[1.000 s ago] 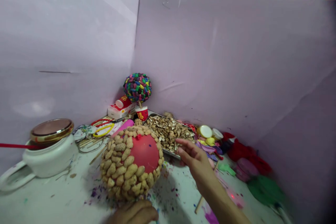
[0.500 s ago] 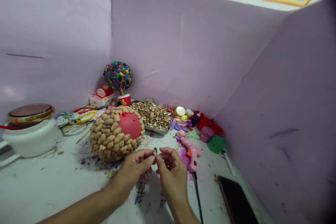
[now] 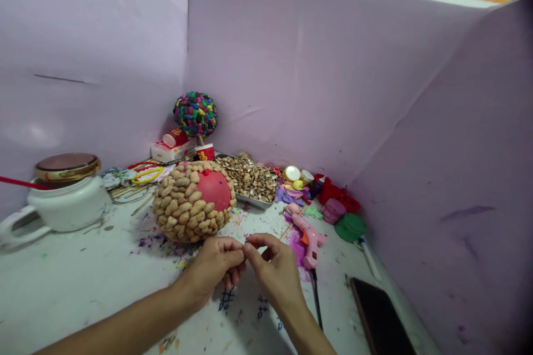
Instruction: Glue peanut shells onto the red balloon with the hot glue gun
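Note:
My left hand and my right hand meet fingertip to fingertip above the table, both pinched closed. Between them is a small piece of peanut shell, now almost wholly hidden by the fingers. Just behind my left hand sits a red balloon largely covered with whole peanuts; a bare red patch shows at its upper right. To the right of my right hand lies a pink glue gun with a small lit light and a black cord.
Behind the balloon, a metal tray holds many broken shells. A white pot stands left, a colourful ball on a stem at the back. Right are a green lid and a phone. Purple panels enclose the table.
The shell piece, visible between the fingertips before, is now covered as the fingers have come together. The view has shifted slightly, so the surroundings sit further right.

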`<state>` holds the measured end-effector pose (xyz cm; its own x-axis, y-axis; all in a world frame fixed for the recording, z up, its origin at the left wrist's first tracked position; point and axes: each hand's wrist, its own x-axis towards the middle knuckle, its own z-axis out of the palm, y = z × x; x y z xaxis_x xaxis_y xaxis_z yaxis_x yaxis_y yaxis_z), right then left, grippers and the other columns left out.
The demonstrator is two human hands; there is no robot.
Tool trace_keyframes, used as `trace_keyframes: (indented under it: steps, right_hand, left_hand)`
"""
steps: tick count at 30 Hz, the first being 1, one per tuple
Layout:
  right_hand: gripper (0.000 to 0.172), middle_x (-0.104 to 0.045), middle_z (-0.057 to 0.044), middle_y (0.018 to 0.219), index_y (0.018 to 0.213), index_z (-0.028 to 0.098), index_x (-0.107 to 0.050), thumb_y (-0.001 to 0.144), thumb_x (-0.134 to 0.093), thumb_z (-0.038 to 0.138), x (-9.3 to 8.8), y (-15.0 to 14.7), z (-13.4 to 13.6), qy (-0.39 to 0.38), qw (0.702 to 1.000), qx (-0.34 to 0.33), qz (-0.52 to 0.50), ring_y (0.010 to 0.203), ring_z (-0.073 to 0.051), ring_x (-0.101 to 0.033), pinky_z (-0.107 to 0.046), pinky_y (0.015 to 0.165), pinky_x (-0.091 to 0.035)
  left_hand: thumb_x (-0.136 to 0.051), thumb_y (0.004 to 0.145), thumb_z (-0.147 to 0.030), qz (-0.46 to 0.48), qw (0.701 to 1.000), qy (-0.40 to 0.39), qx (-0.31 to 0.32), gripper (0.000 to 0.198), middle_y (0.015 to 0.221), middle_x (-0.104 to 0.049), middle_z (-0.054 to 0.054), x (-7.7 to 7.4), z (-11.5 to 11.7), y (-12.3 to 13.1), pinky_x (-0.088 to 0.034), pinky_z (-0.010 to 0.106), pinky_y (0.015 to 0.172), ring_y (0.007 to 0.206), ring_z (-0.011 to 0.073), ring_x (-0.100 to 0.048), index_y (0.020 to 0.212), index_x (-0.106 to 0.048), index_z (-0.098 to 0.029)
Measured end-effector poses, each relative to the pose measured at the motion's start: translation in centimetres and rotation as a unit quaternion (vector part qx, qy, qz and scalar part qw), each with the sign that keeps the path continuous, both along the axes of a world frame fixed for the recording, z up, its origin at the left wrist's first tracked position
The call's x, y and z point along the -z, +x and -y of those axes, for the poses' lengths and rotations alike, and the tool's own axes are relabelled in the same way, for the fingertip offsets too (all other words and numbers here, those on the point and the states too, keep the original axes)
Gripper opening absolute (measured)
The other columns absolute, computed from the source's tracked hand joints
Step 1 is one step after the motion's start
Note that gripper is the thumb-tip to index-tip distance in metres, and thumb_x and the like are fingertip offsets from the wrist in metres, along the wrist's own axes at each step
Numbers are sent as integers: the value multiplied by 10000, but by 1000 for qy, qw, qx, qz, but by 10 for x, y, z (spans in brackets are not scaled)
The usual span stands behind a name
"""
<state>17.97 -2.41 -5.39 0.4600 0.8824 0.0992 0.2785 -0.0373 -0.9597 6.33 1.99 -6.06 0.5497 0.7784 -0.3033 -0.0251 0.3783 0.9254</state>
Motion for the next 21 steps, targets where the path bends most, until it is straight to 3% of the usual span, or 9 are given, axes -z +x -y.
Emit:
trace_keyframes:
  steps: [6, 16, 19, 21]
  right_hand:
    - [212, -547, 37, 491, 667, 146, -632, 628, -636, 354, 14, 6, -6, -23, 994, 0, -110, 339, -68, -381, -197, 343, -292]
    - [286, -563, 17, 458, 643, 159, -638, 576, -691, 432, 13, 10, -4, -23, 991, -37, -126, 384, -100, -418, -218, 392, -295]
    - [309, -640, -29, 584, 676, 175, -670, 561, -693, 460, -2, 31, 2, -32, 998, -1, -46, 478, -153, -503, -268, 474, -369]
    - [349, -638, -39, 573, 764, 216, -687, 603, -626, 520, -15, 56, 10, -89, 980, 96, 152, 537, -223, -553, -317, 515, -382]
  left_hand:
    - [-667, 563, -350, 5, 999, -33, 22, 250, 414, -531, -13, -1, -1, -1, -282, 168, 372, 347, 53, -415, 544, -560, -126]
    - [-667, 580, -322, 109, 978, -161, 69, 225, 560, -590, 3, 14, -2, 0, -289, 166, 314, 341, 48, -456, 597, -592, -110]
    - [-666, 608, -321, 110, 978, -161, 70, 245, 556, -578, 0, 15, -2, -2, -299, 160, 322, 350, 41, -452, 673, -628, -88]
    - [-668, 615, -326, 113, 978, -159, 66, 273, 561, -571, -7, 16, -3, -3, -305, 159, 327, 355, 40, -452, 732, -641, -81]
